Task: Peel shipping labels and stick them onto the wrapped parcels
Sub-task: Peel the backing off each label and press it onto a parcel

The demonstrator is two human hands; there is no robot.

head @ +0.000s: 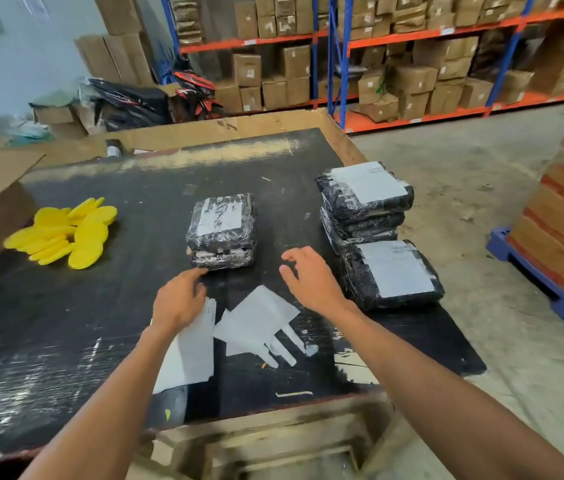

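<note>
Left hand (178, 299): empty, fingers loosely curled, resting on the label sheet (187, 351). Just beyond its fingertips, the middle parcel (221, 230), already labelled, long axis running away from the wrist. Right hand (308, 278): spread, hovering empty, slightly farther from that parcel; labelled parcels (389, 275) stacked just outside it. Between both wrists, peeled backing paper (256, 323). Label print blurred; sheet partly hidden under the left forearm.

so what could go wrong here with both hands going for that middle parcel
1. The middle parcel looks like two wrapped packs stacked; a one-sided grab by the left hand or right hand could slide the top one off.
2. The right-hand stack sits near the table edge; a bump might topple it.
</note>
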